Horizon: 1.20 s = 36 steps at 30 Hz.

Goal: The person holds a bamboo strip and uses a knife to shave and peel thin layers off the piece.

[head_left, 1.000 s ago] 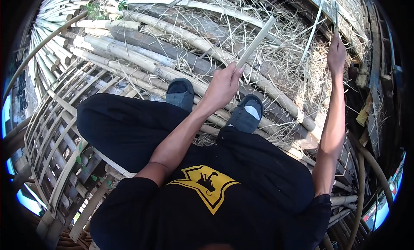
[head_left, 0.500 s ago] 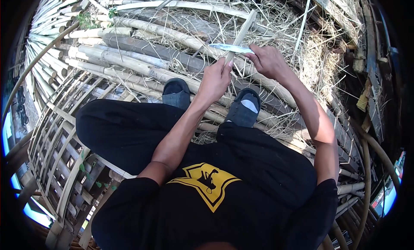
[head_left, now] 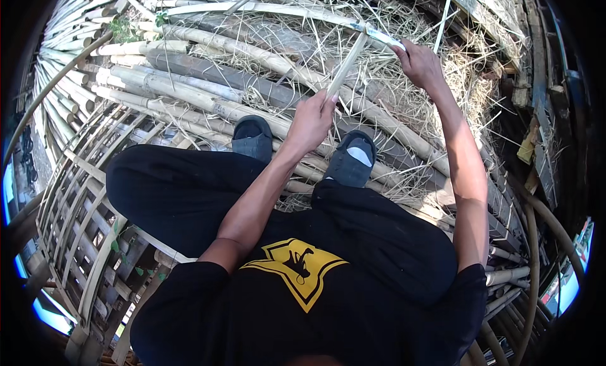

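Observation:
My left hand (head_left: 312, 121) is closed around the lower end of a pale bamboo strip (head_left: 348, 64), which slants up and away to the right. In my right hand (head_left: 419, 64) is a knife (head_left: 380, 36), gripped by its handle. Its bright blade points left and meets the far tip of the strip. The handle is mostly hidden in my fingers. Both arms reach forward past my knees, the right one farther out.
Bamboo poles (head_left: 208, 101) lie under and before my sandalled feet (head_left: 351, 161). Thin shavings (head_left: 473, 91) cover the ground at the right. A woven bamboo lattice (head_left: 76, 221) stands at the left, with stacked poles (head_left: 60, 82) beyond it.
The knife has moved outward along the strip, from just above my left hand to the strip's far tip. My left hand has stayed nearly in place.

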Tool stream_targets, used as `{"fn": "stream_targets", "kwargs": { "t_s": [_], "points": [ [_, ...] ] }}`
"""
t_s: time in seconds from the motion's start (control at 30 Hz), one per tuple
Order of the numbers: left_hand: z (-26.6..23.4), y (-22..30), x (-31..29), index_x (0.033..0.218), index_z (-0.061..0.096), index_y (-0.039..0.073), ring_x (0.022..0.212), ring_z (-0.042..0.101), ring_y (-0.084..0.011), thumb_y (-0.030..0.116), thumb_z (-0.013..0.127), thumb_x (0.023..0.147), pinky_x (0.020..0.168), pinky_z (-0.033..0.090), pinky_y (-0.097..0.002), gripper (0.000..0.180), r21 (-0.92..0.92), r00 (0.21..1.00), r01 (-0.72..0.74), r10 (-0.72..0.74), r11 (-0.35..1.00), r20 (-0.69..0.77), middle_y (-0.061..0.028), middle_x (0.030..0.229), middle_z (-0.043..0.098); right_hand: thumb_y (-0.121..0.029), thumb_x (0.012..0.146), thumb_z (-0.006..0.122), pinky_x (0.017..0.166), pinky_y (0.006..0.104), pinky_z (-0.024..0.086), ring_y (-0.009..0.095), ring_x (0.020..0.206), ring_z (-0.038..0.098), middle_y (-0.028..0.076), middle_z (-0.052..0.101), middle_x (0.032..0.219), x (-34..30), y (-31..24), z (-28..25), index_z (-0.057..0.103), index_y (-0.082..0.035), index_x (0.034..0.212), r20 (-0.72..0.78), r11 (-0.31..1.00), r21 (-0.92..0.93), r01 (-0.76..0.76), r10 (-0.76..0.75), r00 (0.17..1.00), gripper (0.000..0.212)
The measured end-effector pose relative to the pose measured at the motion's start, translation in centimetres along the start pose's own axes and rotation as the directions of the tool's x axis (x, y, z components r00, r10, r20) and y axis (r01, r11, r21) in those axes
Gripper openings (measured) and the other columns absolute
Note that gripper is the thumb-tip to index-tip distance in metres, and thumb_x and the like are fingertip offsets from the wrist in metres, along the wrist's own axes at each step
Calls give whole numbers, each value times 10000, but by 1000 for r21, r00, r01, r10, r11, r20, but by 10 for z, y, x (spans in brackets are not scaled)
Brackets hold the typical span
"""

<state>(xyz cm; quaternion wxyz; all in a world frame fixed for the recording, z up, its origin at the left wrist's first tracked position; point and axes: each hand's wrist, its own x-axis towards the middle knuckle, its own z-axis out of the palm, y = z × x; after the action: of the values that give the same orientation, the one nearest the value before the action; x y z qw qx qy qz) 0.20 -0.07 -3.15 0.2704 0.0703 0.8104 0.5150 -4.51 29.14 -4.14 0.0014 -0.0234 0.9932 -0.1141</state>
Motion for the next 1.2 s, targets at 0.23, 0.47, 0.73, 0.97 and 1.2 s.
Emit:
{"fn": "stream_targets", "kwargs": {
  "t_s": [0.23, 0.47, 0.73, 0.97, 1.2],
  "points": [
    [-19, 16, -12, 831, 510, 2, 487, 435, -90, 242, 484, 984, 455, 354, -286, 286, 85, 997, -59, 62, 995, -35, -26, 548, 460, -503, 982, 245, 745, 482, 453, 393, 805, 627, 234, 642, 784, 3, 130, -52, 629, 11, 915, -141, 745, 189, -640, 665, 733, 645],
    [-19, 9, -5, 851, 517, 16, 499, 408, -57, 259, 474, 990, 457, 333, -253, 284, -63, 999, -33, 33, 997, 8, 15, 580, 444, -517, 875, 592, 494, 302, 255, 101, 516, 341, -22, 374, 537, -4, 29, -48, 525, -41, 643, -174, 826, 456, -332, 448, 877, 533],
    [-18, 5, 0, 802, 487, 54, 503, 397, -42, 289, 474, 994, 457, 307, -222, 304, -279, 998, 8, 11, 960, 65, 39, 582, 404, -322, 848, 589, 567, 435, 448, 344, 525, 556, 199, 561, 564, -13, -97, -6, 658, -1, 721, 296, 902, 376, -211, 99, 950, 353],
    [-16, -3, 3, 805, 488, 53, 503, 381, -41, 277, 468, 996, 454, 301, -224, 295, -328, 995, 40, -8, 944, 96, 46, 583, 394, -239, 789, 579, 599, 446, 476, 377, 561, 595, 228, 563, 562, -19, -115, 12, 642, 24, 663, 309, 908, 317, -274, 174, 935, 299],
    [-15, -3, 1, 801, 518, -15, 511, 431, -121, 246, 484, 974, 490, 353, -338, 315, -90, 1000, 24, -24, 996, -6, -65, 554, 459, -200, 743, 580, 619, 436, 518, 376, 649, 641, 228, 636, 677, 4, -80, 27, 693, -17, 738, 192, 969, 92, -231, 211, 958, 215]
  ]
}}
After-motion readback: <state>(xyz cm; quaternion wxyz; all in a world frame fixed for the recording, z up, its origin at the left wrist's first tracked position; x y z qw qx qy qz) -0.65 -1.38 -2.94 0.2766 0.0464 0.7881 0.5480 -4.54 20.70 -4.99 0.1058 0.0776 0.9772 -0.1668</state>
